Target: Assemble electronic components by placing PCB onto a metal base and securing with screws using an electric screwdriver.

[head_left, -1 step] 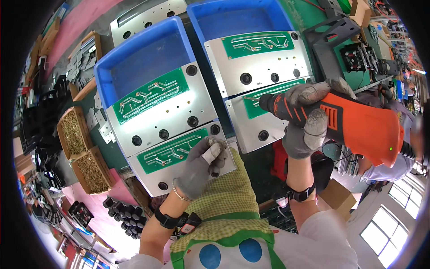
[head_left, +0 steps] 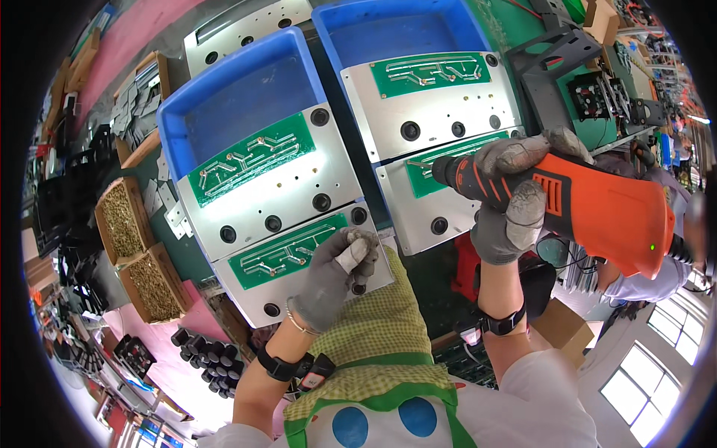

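Note:
My right hand (head_left: 515, 201), in a grey glove, is wrapped round an orange and black electric screwdriver (head_left: 609, 213). Its nose points left, over the green circuit board (head_left: 426, 179) on the near right metal panel (head_left: 407, 224). My left hand (head_left: 340, 272), gloved too, is closed above the right end of the near left metal panel (head_left: 250, 305). Whatever its fingers pinch is hidden or too small to name. Beside that hand lies another green circuit board (head_left: 280, 257), fixed to the panel. Farther off, two more panels carry green boards (head_left: 254, 160) and black round feet (head_left: 410, 131).
Two blue bins (head_left: 231, 93) stand under the far panels. At left are cardboard boxes of small brass-coloured screws (head_left: 153, 287) and a box of flat metal pieces (head_left: 138, 104). Black cylindrical parts (head_left: 213, 362) cluster at lower left. A dark metal bracket (head_left: 549, 67) stands at upper right.

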The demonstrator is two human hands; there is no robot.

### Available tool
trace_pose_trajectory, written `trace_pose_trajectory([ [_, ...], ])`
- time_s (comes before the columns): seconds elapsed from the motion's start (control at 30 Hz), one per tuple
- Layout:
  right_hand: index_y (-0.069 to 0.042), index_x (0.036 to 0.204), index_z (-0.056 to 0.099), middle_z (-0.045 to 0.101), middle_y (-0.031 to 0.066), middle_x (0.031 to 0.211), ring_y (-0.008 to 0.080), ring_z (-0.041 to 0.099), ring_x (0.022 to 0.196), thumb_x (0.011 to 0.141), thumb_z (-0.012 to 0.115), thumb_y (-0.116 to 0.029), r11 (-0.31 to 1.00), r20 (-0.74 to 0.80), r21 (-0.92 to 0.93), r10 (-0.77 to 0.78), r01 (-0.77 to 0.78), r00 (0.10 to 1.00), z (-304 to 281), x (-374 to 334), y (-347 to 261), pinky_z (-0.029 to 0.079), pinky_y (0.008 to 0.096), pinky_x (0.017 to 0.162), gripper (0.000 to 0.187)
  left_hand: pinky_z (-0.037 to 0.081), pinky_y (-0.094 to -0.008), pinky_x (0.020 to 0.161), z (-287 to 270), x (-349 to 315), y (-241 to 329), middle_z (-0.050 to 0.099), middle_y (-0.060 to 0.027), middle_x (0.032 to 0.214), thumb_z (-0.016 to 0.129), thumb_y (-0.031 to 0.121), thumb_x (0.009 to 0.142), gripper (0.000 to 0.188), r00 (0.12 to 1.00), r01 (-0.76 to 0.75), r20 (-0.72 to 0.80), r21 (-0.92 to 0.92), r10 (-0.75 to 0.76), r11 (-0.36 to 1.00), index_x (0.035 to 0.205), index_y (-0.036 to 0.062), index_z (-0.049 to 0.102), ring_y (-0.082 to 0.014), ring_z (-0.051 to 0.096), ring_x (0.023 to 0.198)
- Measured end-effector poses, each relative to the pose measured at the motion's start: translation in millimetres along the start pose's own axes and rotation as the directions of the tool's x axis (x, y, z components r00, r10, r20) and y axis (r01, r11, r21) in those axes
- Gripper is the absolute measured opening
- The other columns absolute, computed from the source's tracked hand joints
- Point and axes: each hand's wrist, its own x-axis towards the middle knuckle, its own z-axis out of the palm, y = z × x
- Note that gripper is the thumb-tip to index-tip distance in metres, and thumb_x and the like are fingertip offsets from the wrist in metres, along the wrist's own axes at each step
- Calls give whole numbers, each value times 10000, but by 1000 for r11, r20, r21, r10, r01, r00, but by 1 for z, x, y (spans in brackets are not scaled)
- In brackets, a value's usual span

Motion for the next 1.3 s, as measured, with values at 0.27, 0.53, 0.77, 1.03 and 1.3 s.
trace_pose_trajectory([
  [0.27, 10, 1113, 429, 564, 115, 835, 172, 586, 734, 748, 628, -45, 967, 53, 208, 141, -149, 989, 16, 4, 7, 517, 312, 657, 420, 423, -200, 555, -7, 1, 4, 555, -28, 805, 588, 177, 852, 191, 996, -66, 47, -112, 72, 991, 972, 35, 544, -91, 513, 666],
  [0.53, -17, 1136, 395, 511, 42, 706, 155, 514, 601, 705, 683, -203, 679, -238, 706, 494, -200, 836, 34, -4, -64, 474, 262, 603, 550, 357, -203, 487, -2, 11, 4, 525, -16, 726, 559, 269, 873, 221, 971, -34, 221, -265, 95, 964, 924, 55, 542, -87, 443, 547],
  [0.77, 18, 1021, 448, 527, 24, 744, 79, 492, 564, 693, 709, -310, 847, 145, 529, -149, 50, 978, -13, -23, -111, 436, 193, 487, 533, 305, -210, 458, 16, 8, -2, 490, -8, 662, 554, 379, 862, 307, 935, 19, 343, -306, 92, 952, 795, 82, 522, -92, 390, 509],
  [1.03, 37, 1031, 446, 534, 29, 746, 77, 502, 560, 697, 713, -300, 850, -30, 479, -233, 219, 972, -15, -34, -123, 438, 190, 482, 544, 297, -209, 442, 19, 8, -9, 500, -6, 630, 482, 357, 897, 276, 905, 3, 413, -245, 102, 970, 879, 88, 538, -85, 364, 475],
  [1.3, 57, 1041, 445, 540, 34, 747, 75, 512, 557, 700, 716, -289, 868, -105, 402, -272, 291, 957, -23, -44, -120, 439, 186, 477, 556, 273, -199, 422, 23, 10, -12, 483, 4, 588, 494, 389, 888, 318, 894, 50, 445, -217, 53, 975, 829, 81, 545, -74, 347, 445],
])
